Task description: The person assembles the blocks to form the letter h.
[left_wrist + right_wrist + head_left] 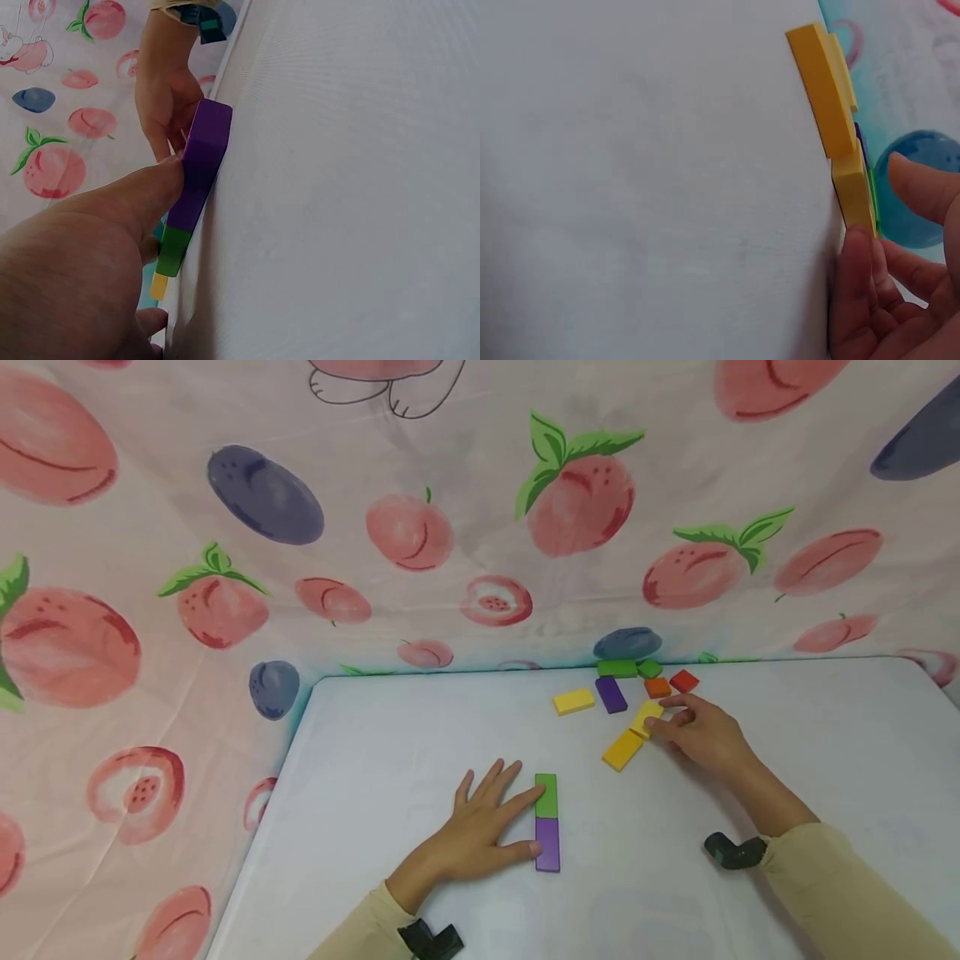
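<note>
On the white table, a green block (546, 796) and a purple block (548, 845) lie end to end in a straight column. My left hand (480, 831) is spread beside them, its thumb against the purple block and a finger at the green one. In the left wrist view the thumb touches the side of the purple block (201, 161). My right hand (705, 735) is at a yellow block (647, 718), whose near end meets a darker yellow block (622, 750). In the right wrist view, fingertips touch the yellow block (853, 187) while the thumb stands apart from it.
Toward the table's back edge lie another yellow block (573, 702), a dark purple block (611, 694), a long green block (617, 668), a small green block (649, 668), an orange block (657, 687) and a red block (684, 681). A fruit-print cloth (450, 443) hangs behind.
</note>
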Demonstrator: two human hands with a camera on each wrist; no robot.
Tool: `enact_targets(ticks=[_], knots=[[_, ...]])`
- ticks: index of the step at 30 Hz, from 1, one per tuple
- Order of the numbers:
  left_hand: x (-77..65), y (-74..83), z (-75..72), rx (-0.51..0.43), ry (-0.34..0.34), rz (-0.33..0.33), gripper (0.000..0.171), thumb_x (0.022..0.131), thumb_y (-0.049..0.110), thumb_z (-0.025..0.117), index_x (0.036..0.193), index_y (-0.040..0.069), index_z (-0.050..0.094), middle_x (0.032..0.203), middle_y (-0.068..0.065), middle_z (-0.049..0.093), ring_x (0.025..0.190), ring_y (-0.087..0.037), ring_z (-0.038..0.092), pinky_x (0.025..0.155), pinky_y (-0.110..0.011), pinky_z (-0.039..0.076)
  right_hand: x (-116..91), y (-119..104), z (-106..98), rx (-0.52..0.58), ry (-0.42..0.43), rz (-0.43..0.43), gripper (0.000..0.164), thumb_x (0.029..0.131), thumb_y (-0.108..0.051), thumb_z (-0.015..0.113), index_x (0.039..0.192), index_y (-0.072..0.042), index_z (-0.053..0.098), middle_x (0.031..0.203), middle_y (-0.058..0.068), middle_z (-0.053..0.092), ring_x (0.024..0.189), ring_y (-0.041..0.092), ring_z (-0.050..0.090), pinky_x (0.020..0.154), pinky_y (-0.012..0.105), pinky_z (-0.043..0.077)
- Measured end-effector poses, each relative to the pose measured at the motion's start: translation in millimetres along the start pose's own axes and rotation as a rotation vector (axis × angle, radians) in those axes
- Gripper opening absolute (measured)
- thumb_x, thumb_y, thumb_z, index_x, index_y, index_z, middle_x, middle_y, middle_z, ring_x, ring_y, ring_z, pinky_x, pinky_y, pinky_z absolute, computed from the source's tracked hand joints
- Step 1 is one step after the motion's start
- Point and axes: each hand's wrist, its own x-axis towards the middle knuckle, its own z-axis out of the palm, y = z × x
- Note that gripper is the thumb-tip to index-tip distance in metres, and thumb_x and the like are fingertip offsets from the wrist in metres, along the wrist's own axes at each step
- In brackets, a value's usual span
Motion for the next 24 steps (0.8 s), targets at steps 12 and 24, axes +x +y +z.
enact_targets(ticks=[12, 24], knots=[[0.5, 1.0, -2.3, -0.004, 0.005, 0.008, 0.073, 0.098, 0.061, 0.054, 0.162, 0.035, 0.029, 0.174, -0.008, 0.008, 0.161, -0.033, -0.002, 0.12, -0.069, -0.006, 11, 1, 0, -0.066, 0.0, -0.03, 0.075, 0.088, -0.046, 0.077, 0.142, -0.002, 0.051, 0.104, 0.017, 0.062, 0.077, 0.022, 0.061, 0.065, 0.028, 0.05], [0.2, -1.9, 1.0, 0.003, -0.003, -0.006, 0.073, 0.098, 0.065, 0.051, 0.161, 0.039, 0.026, 0.174, -0.004, 0.005, 0.161, -0.029, -0.006, 0.121, -0.067, -0.008, -6, -8, 16, 0.121, 0.232, -0.09, 0.052, 0.093, -0.028, 0.076, 0.133, -0.004, 0.053, 0.11, 0.023, 0.073, 0.079, 0.014, 0.07, 0.065, 0.024, 0.056]])
